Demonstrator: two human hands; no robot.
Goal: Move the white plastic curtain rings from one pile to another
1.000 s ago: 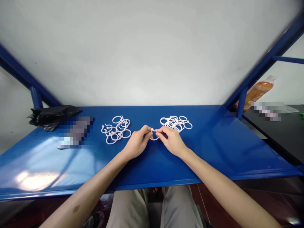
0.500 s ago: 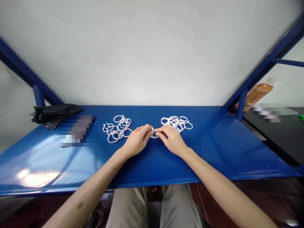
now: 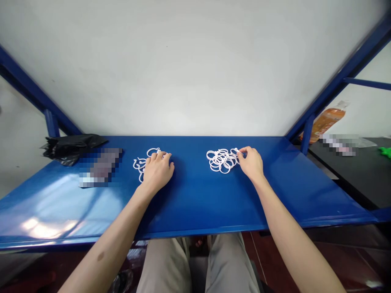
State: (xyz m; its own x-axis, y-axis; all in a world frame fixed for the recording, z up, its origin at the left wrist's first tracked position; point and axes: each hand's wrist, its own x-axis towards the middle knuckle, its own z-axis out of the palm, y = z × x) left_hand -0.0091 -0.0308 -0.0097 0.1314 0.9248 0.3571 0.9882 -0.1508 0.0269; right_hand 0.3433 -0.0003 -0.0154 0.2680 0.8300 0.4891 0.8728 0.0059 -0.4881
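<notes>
My left hand [image 3: 159,171] reaches palm down over the left group of white plastic curtain rings [image 3: 139,163], its fingers apart and covering part of them. Some rings there show open ends. On the right lies a closer cluster of similar rings [image 3: 225,169], overlapping and looking closed. At that cluster's right edge, my right hand [image 3: 252,162] pinches a white curtain ring [image 3: 238,151] between thumb and fingertips. What lies under my left fingertips is mostly hidden.
Both groups lie on a blue tabletop [image 3: 195,203] against a pale wall. A blurred-out dark flat item [image 3: 105,165] and a black plastic bag [image 3: 73,146] are at the left. Beyond the right frame stand an orange drink bottle [image 3: 328,122] and a black surface [image 3: 351,175].
My hands have parted from the middle, where they held a ring together. The left has moved over the left group; the right has carried the ring to the right cluster.
</notes>
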